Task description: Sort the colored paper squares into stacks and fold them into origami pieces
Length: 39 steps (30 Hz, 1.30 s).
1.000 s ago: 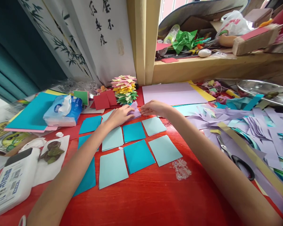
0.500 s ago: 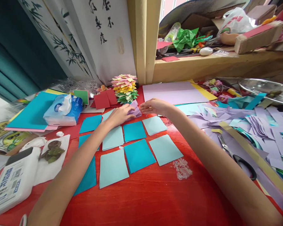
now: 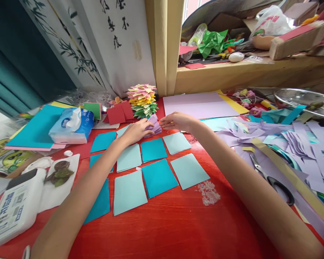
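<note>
Beyond the rows of paper squares, my left hand (image 3: 137,130) grips a small fanned stack of purple paper squares (image 3: 156,126), its fingers closed over the left side. My right hand (image 3: 176,121) is at the stack's right edge, fingers stretched out; whether they touch the paper I cannot tell. In front of both hands lie stacks of teal paper squares (image 3: 160,178) and pale blue paper squares (image 3: 130,192). Right behind the purple stack stands a folded-paper tower (image 3: 142,101) in pink, yellow and green.
Red paper squares (image 3: 116,115) and a tissue pack (image 3: 71,126) are at the left. Purple sheets (image 3: 197,106) lie at the back. On the right, black-handled scissors (image 3: 279,189) rest among purple paper strips (image 3: 299,144), near a metal tray (image 3: 307,102). A white bottle (image 3: 16,207) lies front left.
</note>
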Motion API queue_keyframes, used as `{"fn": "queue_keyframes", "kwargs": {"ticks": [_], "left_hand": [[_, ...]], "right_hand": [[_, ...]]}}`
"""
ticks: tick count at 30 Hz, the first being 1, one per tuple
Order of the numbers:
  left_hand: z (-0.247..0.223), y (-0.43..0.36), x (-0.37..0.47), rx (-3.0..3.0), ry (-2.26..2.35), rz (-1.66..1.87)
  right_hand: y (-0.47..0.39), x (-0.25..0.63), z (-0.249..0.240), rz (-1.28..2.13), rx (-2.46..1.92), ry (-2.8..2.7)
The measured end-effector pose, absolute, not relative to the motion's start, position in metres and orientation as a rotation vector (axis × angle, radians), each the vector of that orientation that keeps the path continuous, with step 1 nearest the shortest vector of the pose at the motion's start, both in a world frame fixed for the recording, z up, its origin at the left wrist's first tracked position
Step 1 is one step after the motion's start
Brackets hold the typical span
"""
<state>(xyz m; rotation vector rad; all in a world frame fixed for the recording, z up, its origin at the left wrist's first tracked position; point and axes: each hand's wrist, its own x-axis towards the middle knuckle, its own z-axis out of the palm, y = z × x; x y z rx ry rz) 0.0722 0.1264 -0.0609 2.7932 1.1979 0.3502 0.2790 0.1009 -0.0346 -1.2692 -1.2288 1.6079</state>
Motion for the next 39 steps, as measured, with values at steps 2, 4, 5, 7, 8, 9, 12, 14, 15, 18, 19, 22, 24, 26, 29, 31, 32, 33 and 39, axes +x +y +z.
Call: {"fn": "queue_keyframes", "kwargs": {"ticks": [2, 4, 5, 7, 8, 9, 12, 14, 15, 18, 19, 22, 24, 26, 29, 31, 32, 33, 39], "left_hand": [[-0.061, 0.127, 0.072, 2.796, 1.199, 0.339], [-0.061, 0.128, 0.071, 2.802, 1.198, 0.334], [-0.062, 0.128, 0.071, 2.805, 1.197, 0.333], [-0.062, 0.128, 0.071, 2.809, 1.199, 0.329], [-0.062, 0.128, 0.071, 2.812, 1.202, 0.326], [-0.061, 0.128, 0.071, 2.817, 1.205, 0.322], [-0.061, 0.127, 0.072, 2.838, 1.210, 0.304], [-0.060, 0.127, 0.072, 2.836, 1.210, 0.302], [-0.060, 0.127, 0.072, 2.830, 1.208, 0.303], [-0.060, 0.127, 0.072, 2.812, 1.196, 0.307], [-0.059, 0.127, 0.072, 2.808, 1.192, 0.308], [-0.058, 0.126, 0.072, 2.800, 1.178, 0.314], [-0.057, 0.125, 0.072, 2.794, 1.165, 0.317], [-0.056, 0.124, 0.072, 2.782, 1.158, 0.315], [-0.055, 0.124, 0.073, 2.761, 1.167, 0.314], [-0.055, 0.125, 0.073, 2.748, 1.179, 0.312], [-0.056, 0.125, 0.072, 2.739, 1.189, 0.308], [-0.056, 0.125, 0.072, 2.726, 1.203, 0.307], [-0.057, 0.126, 0.072, 2.645, 1.271, 0.311]], "right_hand": [[0.102, 0.279, -0.036, 1.607, -1.261, -1.233], [0.102, 0.279, -0.036, 1.603, -1.258, -1.239], [0.102, 0.279, -0.036, 1.601, -1.259, -1.242], [0.102, 0.279, -0.036, 1.603, -1.259, -1.247], [0.102, 0.279, -0.036, 1.605, -1.260, -1.246], [0.102, 0.279, -0.036, 1.607, -1.258, -1.244], [0.103, 0.280, -0.037, 1.614, -1.253, -1.227], [0.103, 0.280, -0.037, 1.618, -1.251, -1.219], [0.103, 0.280, -0.037, 1.622, -1.249, -1.217], [0.103, 0.280, -0.037, 1.625, -1.250, -1.217], [0.103, 0.280, -0.037, 1.624, -1.250, -1.217], [0.103, 0.280, -0.037, 1.617, -1.250, -1.212], [0.103, 0.280, -0.037, 1.619, -1.249, -1.210], [0.103, 0.280, -0.038, 1.622, -1.240, -1.209], [0.103, 0.279, -0.040, 1.624, -1.221, -1.212], [0.103, 0.277, -0.042, 1.605, -1.254, -1.231], [0.103, 0.276, -0.043, 1.588, -1.282, -1.245], [0.103, 0.275, -0.043, 1.571, -1.313, -1.259], [0.101, 0.261, -0.053, 1.537, -1.356, -1.243]]}}
